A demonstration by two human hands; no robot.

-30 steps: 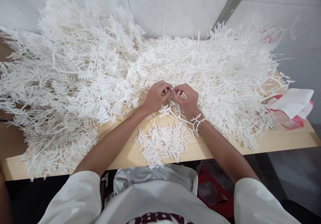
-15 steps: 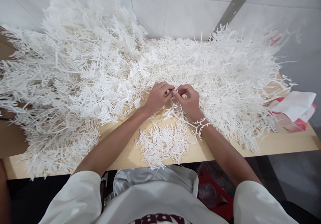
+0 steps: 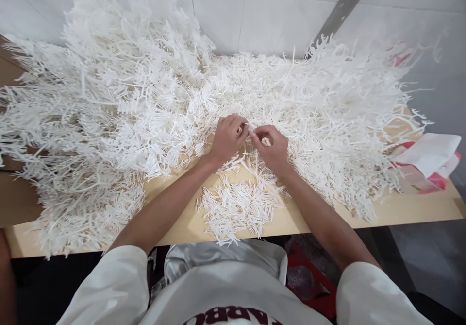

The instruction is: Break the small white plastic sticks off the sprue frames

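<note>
My left hand (image 3: 228, 138) and my right hand (image 3: 272, 149) are close together over the middle of the table, thumbs and fingertips pinched. A white branched plastic piece (image 3: 257, 168), like a sprue, hangs down from between them; its upper end is hidden by the fingers. Just below lies a small heap of short white plastic sticks (image 3: 238, 208), near the table's front edge. Which part of the piece each hand grips is too small to make out.
A tall pile of white branched pieces (image 3: 124, 92) rises at the left. Another tangled pile (image 3: 338, 106) spreads at the right, beside a pink and white plastic bag (image 3: 425, 162). A tiled wall (image 3: 269, 19) stands behind the wooden table (image 3: 411, 208). Part of another person's arm (image 3: 5, 276) shows at far left.
The fingertips have moved slightly apart and the hands a little left. The branched piece has swung away from my right wrist and now hangs lower between my hands.
</note>
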